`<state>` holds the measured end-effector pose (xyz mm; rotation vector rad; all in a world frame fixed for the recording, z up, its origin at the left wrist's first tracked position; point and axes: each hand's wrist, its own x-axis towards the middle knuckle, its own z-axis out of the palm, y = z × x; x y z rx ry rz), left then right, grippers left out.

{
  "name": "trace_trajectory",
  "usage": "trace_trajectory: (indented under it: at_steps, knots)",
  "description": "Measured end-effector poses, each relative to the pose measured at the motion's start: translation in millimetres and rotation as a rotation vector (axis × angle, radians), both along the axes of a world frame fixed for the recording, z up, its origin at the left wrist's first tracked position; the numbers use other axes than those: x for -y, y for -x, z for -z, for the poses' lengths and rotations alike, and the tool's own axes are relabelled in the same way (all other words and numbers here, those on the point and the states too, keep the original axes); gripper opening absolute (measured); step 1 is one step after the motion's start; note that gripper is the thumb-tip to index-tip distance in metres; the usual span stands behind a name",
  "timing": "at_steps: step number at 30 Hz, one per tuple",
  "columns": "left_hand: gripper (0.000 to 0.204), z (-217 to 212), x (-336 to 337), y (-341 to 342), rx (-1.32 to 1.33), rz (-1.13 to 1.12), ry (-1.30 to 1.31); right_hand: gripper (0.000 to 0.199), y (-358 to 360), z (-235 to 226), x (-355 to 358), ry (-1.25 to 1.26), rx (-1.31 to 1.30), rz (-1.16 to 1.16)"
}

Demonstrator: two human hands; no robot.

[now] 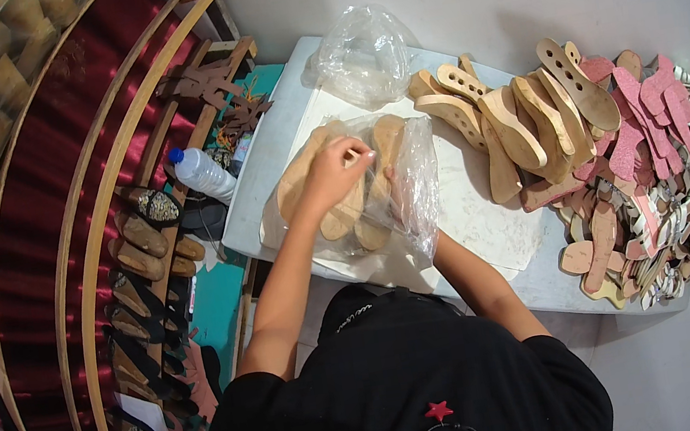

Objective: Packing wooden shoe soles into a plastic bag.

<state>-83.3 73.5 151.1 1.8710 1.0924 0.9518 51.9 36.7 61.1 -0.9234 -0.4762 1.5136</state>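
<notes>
Pale wooden shoe soles (296,175) lie on white paper in front of me, partly in or under a crinkled clear plastic bag (421,175). My left hand (336,170) is above the soles, fingers curled and thumb near the index finger in a pinch. Whatever it pinches is too small to tell. At the bag's right side, my right hand (401,196) grips the plastic beside an upright-standing wooden sole (388,139). The film covers most of that hand, so its fingers show only in part.
Wooden heeled soles with holes (518,123) are piled to the right, beside a heap of pink strap pieces (647,117). Another clear plastic bag (363,57) sits at the table's back. Left stand a water bottle (203,174) and a rack of shoes (138,246).
</notes>
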Motion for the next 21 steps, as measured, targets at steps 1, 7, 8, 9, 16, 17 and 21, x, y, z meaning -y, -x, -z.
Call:
trace_trajectory:
  at_steps: [1, 7, 8, 9, 16, 17, 21]
  knots:
    - [0.020, -1, -1, -12, -0.008, 0.024, 0.002, 0.024, 5, 3, 1, -0.004, 0.025, 0.016]
    - [0.052, -6, 14, -104, -0.600, -0.056, -0.101, 0.024, -16, 20, 12, 0.007, 0.175, 0.091]
    - [0.057, -1, 7, -118, -0.732, -0.059, -0.035, 0.024, -23, 22, 5, 0.013, 0.202, 0.109]
    - [0.057, 6, -3, -127, -0.731, -0.055, -0.038, 0.024, -23, 24, 6, 0.015, 0.227, 0.120]
    - [0.023, 51, -64, -136, -0.703, -0.022, 0.015, 0.024, -37, 32, -10, 0.025, 0.405, 0.189]
    - [0.019, 50, -61, -136, -0.635, 0.015, -0.018, 0.024, -44, 36, -7, 0.029, 0.429, 0.200]
    - [0.018, 44, -50, -139, -0.418, 0.117, -0.079, 0.024, -57, 48, 1, 0.040, 0.522, 0.230]
